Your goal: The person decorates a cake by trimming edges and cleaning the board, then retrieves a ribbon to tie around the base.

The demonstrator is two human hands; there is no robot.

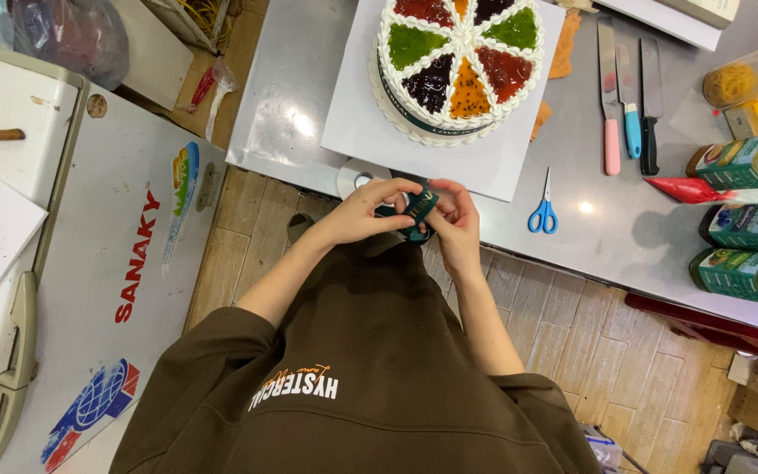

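Both my hands meet at the near edge of a steel table point(625, 219). My left hand point(366, 211) and my right hand point(456, 224) together grip a roll of dark green ribbon point(418, 211), pinching a strip of it between the fingers. Just beyond them a round white cake point(458, 61) sits on a white square board point(370, 132). Its top is split into wedges of red, green, orange and dark jam, edged with cream. A dark band runs around the cake's lower side.
Blue-handled scissors point(542, 211) lie right of my hands. Three spatulas and knives point(629, 105) lie further back. Bottles of coloured sauce point(747, 228) and a red piping bag point(704, 189) line the right edge. A white chest freezer point(89, 290) stands at my left.
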